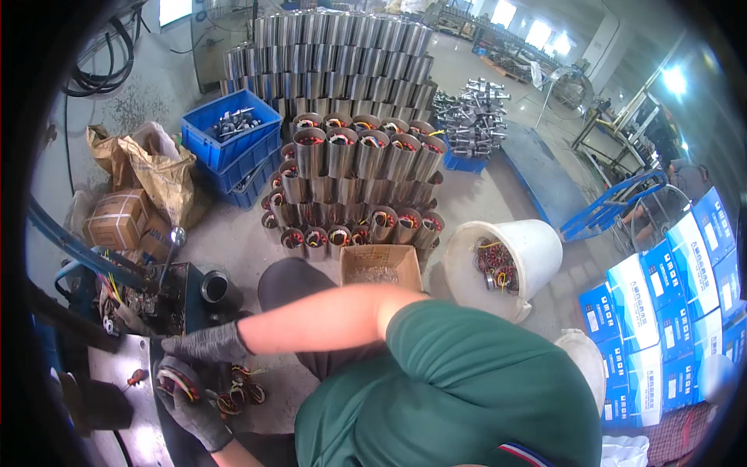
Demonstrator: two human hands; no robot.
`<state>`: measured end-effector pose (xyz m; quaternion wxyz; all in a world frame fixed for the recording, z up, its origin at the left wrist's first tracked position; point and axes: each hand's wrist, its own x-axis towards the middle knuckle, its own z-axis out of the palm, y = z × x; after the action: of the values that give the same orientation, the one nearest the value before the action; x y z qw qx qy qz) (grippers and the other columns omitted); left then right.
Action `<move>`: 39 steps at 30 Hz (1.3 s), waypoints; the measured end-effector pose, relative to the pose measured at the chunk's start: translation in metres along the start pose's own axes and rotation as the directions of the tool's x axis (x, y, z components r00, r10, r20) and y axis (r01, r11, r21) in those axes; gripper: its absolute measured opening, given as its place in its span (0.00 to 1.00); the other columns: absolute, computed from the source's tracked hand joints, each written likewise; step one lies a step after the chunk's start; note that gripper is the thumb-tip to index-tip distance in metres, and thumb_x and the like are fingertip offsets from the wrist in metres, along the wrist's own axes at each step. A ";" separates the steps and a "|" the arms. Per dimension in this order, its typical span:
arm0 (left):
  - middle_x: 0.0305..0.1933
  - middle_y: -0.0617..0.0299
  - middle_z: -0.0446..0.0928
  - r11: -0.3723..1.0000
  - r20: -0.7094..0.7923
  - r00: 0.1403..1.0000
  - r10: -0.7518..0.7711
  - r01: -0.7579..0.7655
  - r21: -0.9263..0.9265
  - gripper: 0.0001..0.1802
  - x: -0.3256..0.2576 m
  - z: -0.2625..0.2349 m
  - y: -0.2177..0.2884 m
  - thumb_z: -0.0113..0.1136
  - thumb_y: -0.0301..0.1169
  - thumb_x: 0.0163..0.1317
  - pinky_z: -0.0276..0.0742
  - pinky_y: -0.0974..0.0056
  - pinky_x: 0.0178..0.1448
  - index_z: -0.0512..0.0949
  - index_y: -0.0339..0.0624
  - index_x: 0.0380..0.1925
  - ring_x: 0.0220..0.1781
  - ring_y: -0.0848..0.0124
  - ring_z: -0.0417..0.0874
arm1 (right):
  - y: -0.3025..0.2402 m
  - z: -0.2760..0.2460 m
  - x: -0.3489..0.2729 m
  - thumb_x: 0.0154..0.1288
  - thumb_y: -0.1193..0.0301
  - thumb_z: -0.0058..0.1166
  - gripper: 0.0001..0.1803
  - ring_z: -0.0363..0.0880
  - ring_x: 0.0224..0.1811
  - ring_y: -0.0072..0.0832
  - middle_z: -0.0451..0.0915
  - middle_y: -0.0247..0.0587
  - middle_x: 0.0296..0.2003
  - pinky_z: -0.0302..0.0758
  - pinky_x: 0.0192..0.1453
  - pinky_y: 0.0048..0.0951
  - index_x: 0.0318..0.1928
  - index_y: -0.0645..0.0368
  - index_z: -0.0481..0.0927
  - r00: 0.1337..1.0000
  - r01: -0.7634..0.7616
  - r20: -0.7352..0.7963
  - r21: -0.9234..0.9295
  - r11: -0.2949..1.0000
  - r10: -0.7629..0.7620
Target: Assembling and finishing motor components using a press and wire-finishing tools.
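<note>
My left hand point(191, 416), in a grey glove, is closed around a ring-shaped motor stator point(177, 383) with yellow and red wires, at the lower left. Just above the stator, my right hand point(206, 343), also gloved, reaches in from the right. Its fingers are pressed together at the tips, and what they hold, if anything, is hidden. Below the hands a bright metal plate point(148, 424) carries a small red part point(138, 377). Several wired stators point(240, 391) lie beside my left hand. A metal cylinder point(215, 288) lies on a dark machine point(187, 296) beyond my right hand.
Stacked steel cylinders point(342, 156), many with wired stators inside, stand ahead. An open cardboard box point(380, 268) and a tipped white bucket point(529, 257) sit nearer. Blue crates point(226, 156) and a carton point(117, 222) are left. Blue-white boxes point(661, 311) and a blue cart point(607, 206) are right.
</note>
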<state>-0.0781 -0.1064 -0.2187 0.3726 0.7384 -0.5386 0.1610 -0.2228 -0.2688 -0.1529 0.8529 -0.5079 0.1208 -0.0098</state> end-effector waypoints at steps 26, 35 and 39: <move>0.70 0.49 0.69 0.529 0.377 0.891 -0.254 0.454 -0.717 0.40 0.027 0.022 0.072 0.60 0.40 0.70 0.66 0.55 0.75 0.56 0.35 0.75 0.71 0.58 0.71 | 0.042 -0.027 -0.003 0.53 0.70 0.69 0.23 0.82 0.48 0.27 0.85 0.36 0.42 0.79 0.56 0.29 0.51 0.60 0.82 0.904 0.323 -0.316 0.062 0.944 -0.288; 0.73 0.49 0.65 0.818 0.209 0.978 -0.017 0.134 -0.559 0.42 0.020 0.037 0.078 0.66 0.48 0.65 0.62 0.52 0.77 0.63 0.37 0.72 0.75 0.55 0.67 | 0.017 -0.027 -0.025 0.68 0.60 0.61 0.10 0.76 0.42 0.22 0.79 0.29 0.37 0.75 0.47 0.29 0.42 0.51 0.82 0.874 0.297 -0.468 0.309 0.903 -0.127; 0.73 0.49 0.64 0.882 0.199 0.980 -0.012 0.104 -0.460 0.44 0.019 0.034 0.080 0.69 0.47 0.61 0.61 0.51 0.78 0.64 0.38 0.71 0.76 0.53 0.65 | 0.023 -0.027 -0.016 0.71 0.56 0.60 0.13 0.77 0.43 0.21 0.82 0.30 0.39 0.77 0.48 0.27 0.42 0.52 0.82 0.880 0.301 -0.465 0.386 0.872 -0.097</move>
<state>-0.1495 -0.1553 -0.1997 0.4911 0.6545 -0.5721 -0.0561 -0.2464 -0.2789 -0.1818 0.8922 -0.2931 0.2465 -0.2395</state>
